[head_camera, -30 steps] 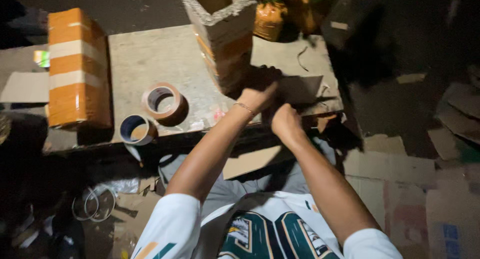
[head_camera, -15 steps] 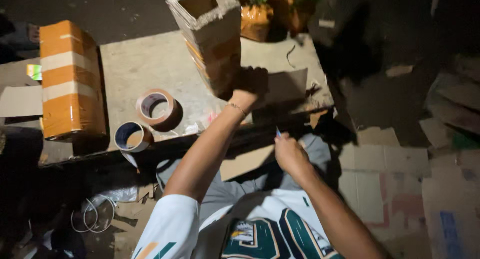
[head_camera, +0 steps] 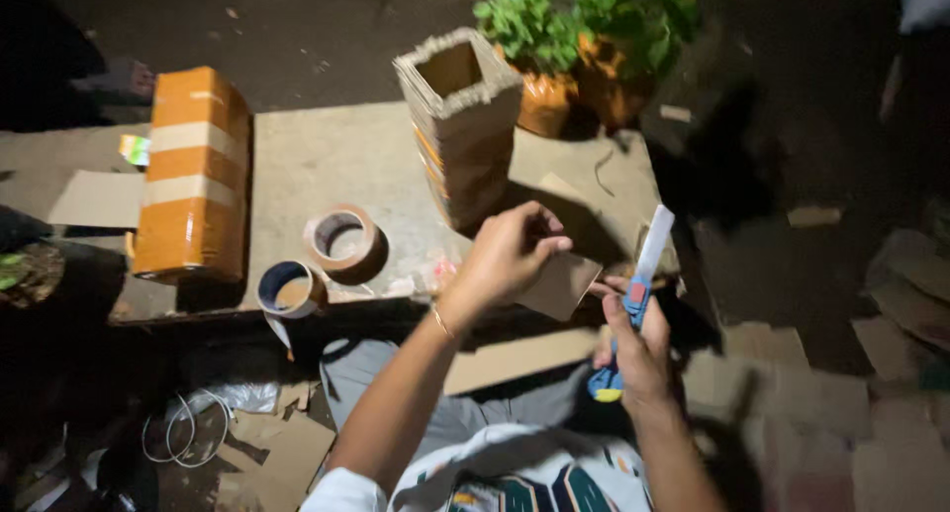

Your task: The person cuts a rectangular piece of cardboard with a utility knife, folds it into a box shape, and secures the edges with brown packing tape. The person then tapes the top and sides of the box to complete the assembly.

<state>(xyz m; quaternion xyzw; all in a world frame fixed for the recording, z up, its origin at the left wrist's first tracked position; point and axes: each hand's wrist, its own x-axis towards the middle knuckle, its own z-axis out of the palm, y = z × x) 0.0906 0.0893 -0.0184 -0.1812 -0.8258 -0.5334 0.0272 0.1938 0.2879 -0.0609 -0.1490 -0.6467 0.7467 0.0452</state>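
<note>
A long orange box [head_camera: 190,176] with pale tape bands lies on the left of the table [head_camera: 297,156]. A tall open cardboard tube box [head_camera: 460,116] stands in the middle.

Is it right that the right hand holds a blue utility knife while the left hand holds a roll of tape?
Not quite. In the head view the right hand does hold the blue utility knife, but the left hand holds a cardboard piece; both tape rolls lie on the table.
</note>
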